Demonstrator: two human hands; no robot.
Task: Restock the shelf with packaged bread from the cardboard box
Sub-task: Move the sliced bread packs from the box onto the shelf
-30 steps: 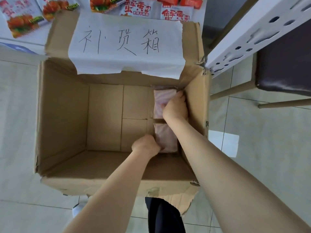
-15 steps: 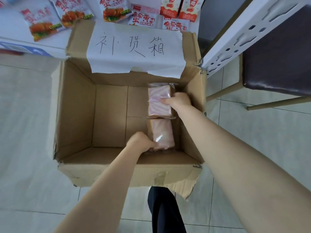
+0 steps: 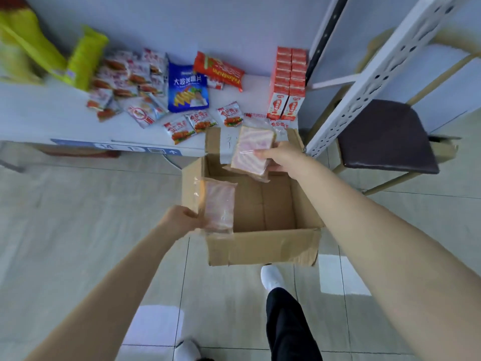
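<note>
The cardboard box stands open on the tiled floor, just in front of a low white shelf. The left hand grips the left bread packet by its near left edge, fingers curled round the clear wrapper, and holds it over the box's left wall. The right hand pinches the right bread packet at its right side, thumb on top, and holds it tilted above the far edge of the box, close to the front lip of the shelf. Both packets show pink-and-white striped slices under clear film. On the shelf lie small red-and-white snack sachets, a blue crisp bag, a red packet, two rows of red cartons at the right and blurred yellow-green bags at the left. Right of the box a white perforated upright slants across the view, with a dark-cushioned chair beyond it. A white shoe and a black trouser leg show just beneath the box.
</note>
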